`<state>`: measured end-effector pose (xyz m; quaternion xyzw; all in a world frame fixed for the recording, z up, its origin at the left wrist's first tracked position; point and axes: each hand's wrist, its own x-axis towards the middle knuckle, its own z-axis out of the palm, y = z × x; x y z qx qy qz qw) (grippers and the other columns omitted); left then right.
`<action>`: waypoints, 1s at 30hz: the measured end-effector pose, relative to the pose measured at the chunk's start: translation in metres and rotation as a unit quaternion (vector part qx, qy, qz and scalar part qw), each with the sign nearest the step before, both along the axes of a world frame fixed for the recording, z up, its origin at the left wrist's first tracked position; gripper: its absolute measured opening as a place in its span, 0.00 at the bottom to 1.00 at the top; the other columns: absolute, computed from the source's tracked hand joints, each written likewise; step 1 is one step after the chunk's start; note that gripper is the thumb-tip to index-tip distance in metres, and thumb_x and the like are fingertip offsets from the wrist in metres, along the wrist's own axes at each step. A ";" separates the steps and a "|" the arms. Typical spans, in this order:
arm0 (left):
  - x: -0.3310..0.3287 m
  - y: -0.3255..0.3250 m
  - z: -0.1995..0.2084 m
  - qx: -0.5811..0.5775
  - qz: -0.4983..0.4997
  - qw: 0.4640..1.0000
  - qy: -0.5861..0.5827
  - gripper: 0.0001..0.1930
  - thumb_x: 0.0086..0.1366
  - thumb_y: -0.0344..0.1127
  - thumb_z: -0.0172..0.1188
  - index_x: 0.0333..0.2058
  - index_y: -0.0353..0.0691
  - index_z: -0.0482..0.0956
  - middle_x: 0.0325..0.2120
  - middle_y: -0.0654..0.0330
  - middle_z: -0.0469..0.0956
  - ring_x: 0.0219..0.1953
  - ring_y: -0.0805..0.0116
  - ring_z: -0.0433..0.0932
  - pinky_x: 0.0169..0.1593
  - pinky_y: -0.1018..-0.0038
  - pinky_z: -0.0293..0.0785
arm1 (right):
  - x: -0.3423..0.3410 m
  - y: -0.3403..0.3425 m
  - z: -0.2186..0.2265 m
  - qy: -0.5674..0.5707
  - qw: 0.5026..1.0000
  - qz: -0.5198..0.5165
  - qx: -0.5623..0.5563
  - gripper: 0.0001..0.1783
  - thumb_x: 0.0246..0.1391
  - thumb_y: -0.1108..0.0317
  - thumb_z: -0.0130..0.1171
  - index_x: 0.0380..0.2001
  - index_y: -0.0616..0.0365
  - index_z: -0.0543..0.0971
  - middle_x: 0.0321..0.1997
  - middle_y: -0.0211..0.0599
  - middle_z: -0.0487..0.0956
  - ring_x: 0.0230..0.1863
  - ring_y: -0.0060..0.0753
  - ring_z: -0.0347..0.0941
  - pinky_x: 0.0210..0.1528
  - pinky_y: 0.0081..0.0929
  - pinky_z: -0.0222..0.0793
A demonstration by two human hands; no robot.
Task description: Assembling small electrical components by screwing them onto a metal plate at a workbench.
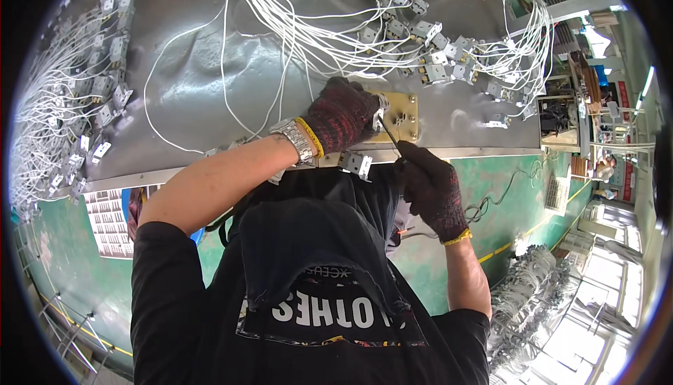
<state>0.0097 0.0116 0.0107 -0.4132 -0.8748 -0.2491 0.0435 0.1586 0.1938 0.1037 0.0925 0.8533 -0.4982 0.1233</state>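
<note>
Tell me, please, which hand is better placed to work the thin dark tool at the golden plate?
Probably the right hand: it holds the tool, which reaches over the plate. The left hand seems occupied at the plate's left edge.

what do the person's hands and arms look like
The left hand and right hand wear dark knitted gloves flecked with red, with yellow cuff edges. A silver metal-link band circles the left wrist. Black sleeves end near the elbows, leaving the forearms bare.
</note>
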 end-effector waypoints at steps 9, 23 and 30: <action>-0.003 -0.007 -0.008 -0.033 -0.020 0.999 -0.026 0.23 0.54 0.55 0.72 0.44 0.50 0.84 0.36 0.55 0.85 0.45 0.52 0.83 0.51 0.56 0.74 | -0.002 -0.001 0.019 -0.044 0.994 -0.054 -0.082 0.24 0.65 0.68 0.57 0.63 0.61 0.75 0.33 0.30 0.81 0.23 0.15 0.71 0.19 0.18 0.65; -0.011 -0.071 0.049 -0.188 -0.067 0.962 -0.185 0.30 0.67 0.66 0.58 0.33 0.38 0.85 0.27 0.45 0.81 0.34 0.45 0.81 0.42 0.53 0.76 | -0.085 0.022 -0.054 0.270 0.908 -0.241 -0.211 0.24 0.65 0.69 0.58 0.62 0.64 0.71 0.21 0.26 0.71 0.17 0.17 0.64 0.18 0.20 0.60; -0.002 -0.068 0.047 -0.151 -0.019 0.988 -0.038 0.29 0.59 0.63 0.66 0.44 0.40 0.84 0.43 0.46 0.82 0.47 0.48 0.81 0.50 0.56 0.75 | -0.091 0.005 -0.077 0.118 0.965 -0.189 -0.137 0.23 0.61 0.68 0.60 0.58 0.63 0.73 0.22 0.31 0.75 0.17 0.21 0.68 0.17 0.25 0.65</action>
